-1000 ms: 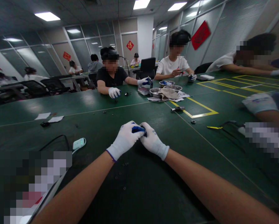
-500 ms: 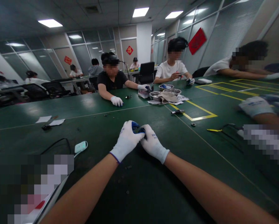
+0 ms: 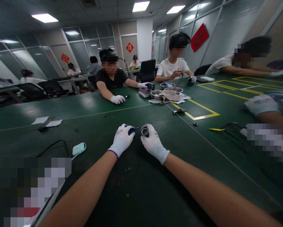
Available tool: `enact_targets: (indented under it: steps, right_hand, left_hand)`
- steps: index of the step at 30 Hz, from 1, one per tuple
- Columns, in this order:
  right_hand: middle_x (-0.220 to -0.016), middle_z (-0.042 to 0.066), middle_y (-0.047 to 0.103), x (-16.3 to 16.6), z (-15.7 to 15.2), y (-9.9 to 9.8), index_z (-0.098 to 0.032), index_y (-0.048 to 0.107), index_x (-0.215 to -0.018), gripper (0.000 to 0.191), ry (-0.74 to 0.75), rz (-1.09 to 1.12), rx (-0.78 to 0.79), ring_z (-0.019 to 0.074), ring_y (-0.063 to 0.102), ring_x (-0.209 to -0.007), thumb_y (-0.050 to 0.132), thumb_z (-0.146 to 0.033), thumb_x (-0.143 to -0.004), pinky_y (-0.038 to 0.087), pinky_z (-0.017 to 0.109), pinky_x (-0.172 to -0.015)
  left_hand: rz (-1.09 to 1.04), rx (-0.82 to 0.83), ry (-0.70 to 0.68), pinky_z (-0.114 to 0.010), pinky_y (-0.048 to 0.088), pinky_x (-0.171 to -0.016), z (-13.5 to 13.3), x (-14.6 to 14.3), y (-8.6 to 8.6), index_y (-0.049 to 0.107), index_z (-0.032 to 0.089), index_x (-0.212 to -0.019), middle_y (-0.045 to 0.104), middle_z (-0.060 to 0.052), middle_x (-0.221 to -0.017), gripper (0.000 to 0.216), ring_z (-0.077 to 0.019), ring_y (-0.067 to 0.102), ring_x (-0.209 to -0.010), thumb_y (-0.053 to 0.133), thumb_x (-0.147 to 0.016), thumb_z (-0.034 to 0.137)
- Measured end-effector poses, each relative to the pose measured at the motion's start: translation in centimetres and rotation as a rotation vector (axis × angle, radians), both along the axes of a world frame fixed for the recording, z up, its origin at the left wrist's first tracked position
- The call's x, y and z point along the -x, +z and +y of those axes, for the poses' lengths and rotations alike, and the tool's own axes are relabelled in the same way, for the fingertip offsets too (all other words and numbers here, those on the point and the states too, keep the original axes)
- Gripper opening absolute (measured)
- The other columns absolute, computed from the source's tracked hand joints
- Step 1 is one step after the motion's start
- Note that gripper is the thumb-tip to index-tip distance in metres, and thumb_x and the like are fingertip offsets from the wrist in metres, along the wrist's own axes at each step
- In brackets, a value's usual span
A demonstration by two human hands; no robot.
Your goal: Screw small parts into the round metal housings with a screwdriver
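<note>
My right hand, in a white glove with blue palm, is wrapped round a short dark cylindrical part with a pale ring-shaped end. That end faces up toward me, and small details inside it are too fine to make out. To the left, my left hand, gloved alike, has its fingers drawn together. A tiny metal piece shows at its fingertips and looks pinched there. A small gap separates the two hands above the green table.
Several small nuts or washers lie nearer me. Beyond my hands are a dark cylindrical tool, a metal ring, metal bowls and a cloth. A pale device with a cable lies left. Co-workers sit around; one gloved hand is at right.
My hands were together over the dark part; now they are apart. The left has moved left with the tiny piece, and the part's round end shows in my right hand.
</note>
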State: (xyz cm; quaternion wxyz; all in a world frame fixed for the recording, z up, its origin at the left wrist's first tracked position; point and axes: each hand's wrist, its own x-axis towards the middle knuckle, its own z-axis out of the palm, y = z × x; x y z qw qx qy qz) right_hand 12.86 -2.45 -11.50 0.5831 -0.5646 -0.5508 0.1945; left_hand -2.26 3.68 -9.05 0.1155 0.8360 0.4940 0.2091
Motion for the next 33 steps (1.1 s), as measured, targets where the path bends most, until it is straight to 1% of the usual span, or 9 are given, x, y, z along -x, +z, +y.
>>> enact_targets:
  steps: [7, 12, 16, 19, 21, 24, 26, 29, 33]
  right_hand:
    - [-0.094, 0.004, 0.057, -0.3, -0.5, 0.2, -0.025, 0.058, -0.086, 0.027, 0.027, -0.088, -0.025, 0.0236, 0.058, -0.089, 0.053, -0.008, -0.065, 0.051, 0.041, -0.086]
    - [-0.089, 0.001, 0.059, -0.7, -0.7, 0.7, -0.024, 0.058, -0.088, 0.026, 0.143, -0.045, 0.001, 0.0209, 0.06, -0.084, 0.053, -0.011, -0.066, 0.051, 0.035, -0.079]
    - [-0.085, 0.0, 0.061, -0.8, -0.6, 0.8, -0.024, 0.057, -0.087, 0.025, 0.159, -0.003, 0.018, 0.0204, 0.061, -0.081, 0.053, -0.013, -0.065, 0.051, 0.034, -0.076]
    - [-0.084, 0.0, 0.061, -0.9, -0.6, 1.0, -0.024, 0.056, -0.085, 0.024, 0.158, -0.004, 0.009, 0.0198, 0.059, -0.079, 0.053, -0.013, -0.064, 0.05, 0.033, -0.075]
    - [-0.082, -0.001, 0.059, -0.9, -0.7, 1.2, -0.024, 0.055, -0.084, 0.024, 0.158, -0.021, -0.005, 0.0194, 0.057, -0.077, 0.053, -0.013, -0.063, 0.049, 0.033, -0.073]
    - [-0.081, 0.0, 0.056, -0.8, -1.0, 1.6, -0.024, 0.052, -0.082, 0.02, 0.179, -0.053, -0.032, 0.0191, 0.055, -0.074, 0.052, -0.015, -0.064, 0.047, 0.033, -0.071]
    - [-0.08, 0.0, 0.054, -0.7, -1.2, 1.8, -0.024, 0.05, -0.08, 0.016, 0.205, -0.072, -0.045, 0.019, 0.054, -0.073, 0.053, -0.016, -0.067, 0.047, 0.033, -0.07]
    - [-0.079, -0.001, 0.053, -0.6, -1.5, 2.1, -0.025, 0.048, -0.079, 0.012, 0.23, -0.095, -0.048, 0.0186, 0.053, -0.073, 0.054, -0.017, -0.071, 0.046, 0.033, -0.071]
    - [-0.078, -0.001, 0.052, -0.4, -1.4, 2.1, -0.025, 0.046, -0.076, 0.012, 0.234, -0.11, -0.049, 0.0183, 0.052, -0.073, 0.054, -0.016, -0.072, 0.046, 0.032, -0.071]
  left_hand:
    - [0.032, 0.012, 0.005, -0.044, 0.05, -0.101, 0.1, 0.0, 0.2, 0.072, 0.021, -0.104, 0.068, -0.012, -0.115, 0.015, -0.0296, 0.063, -0.111, 0.063, -0.092, 0.024]
    - [-0.163, 0.136, 0.021, -0.04, 0.054, -0.087, -0.4, 0.0, 1.2, 0.065, 0.02, -0.101, 0.072, -0.01, -0.096, 0.011, -0.0255, 0.068, -0.091, 0.055, -0.096, 0.021]
    - [-0.37, 0.24, -0.113, -0.039, 0.056, -0.088, -0.8, -0.3, 2.5, 0.066, 0.019, -0.094, 0.074, -0.006, -0.094, 0.007, -0.0223, 0.068, -0.088, 0.063, -0.088, 0.019]
    - [-0.552, 0.339, -0.208, -0.04, 0.056, -0.094, -1.2, -0.4, 4.1, 0.07, 0.017, -0.097, 0.076, -0.006, -0.101, 0.015, -0.0222, 0.07, -0.096, 0.069, -0.083, 0.022]
    - [-0.598, 0.381, -0.252, -0.04, 0.056, -0.094, -1.6, -0.3, 5.2, 0.073, 0.017, -0.098, 0.076, -0.006, -0.1, 0.018, -0.0222, 0.07, -0.095, 0.072, -0.083, 0.025]
    - [-0.541, 0.378, -0.354, -0.039, 0.056, -0.095, -2.3, -0.1, 6.3, 0.075, 0.017, -0.097, 0.075, -0.006, -0.1, 0.017, -0.0219, 0.07, -0.096, 0.075, -0.082, 0.026]
    - [-0.46, 0.336, -0.399, -0.038, 0.056, -0.094, -2.8, -0.2, 6.5, 0.077, 0.018, -0.092, 0.073, -0.006, -0.1, 0.012, -0.0218, 0.069, -0.097, 0.075, -0.082, 0.023]
    - [-0.376, 0.301, -0.404, -0.036, 0.057, -0.09, -3.2, -0.4, 6.4, 0.079, 0.019, -0.087, 0.071, -0.006, -0.098, 0.007, -0.0216, 0.068, -0.096, 0.074, -0.082, 0.022]
    - [-0.381, 0.345, -0.376, -0.036, 0.057, -0.085, -3.2, -0.6, 6.0, 0.079, 0.017, -0.084, 0.071, -0.006, -0.094, 0.008, -0.0212, 0.068, -0.09, 0.076, -0.081, 0.024]
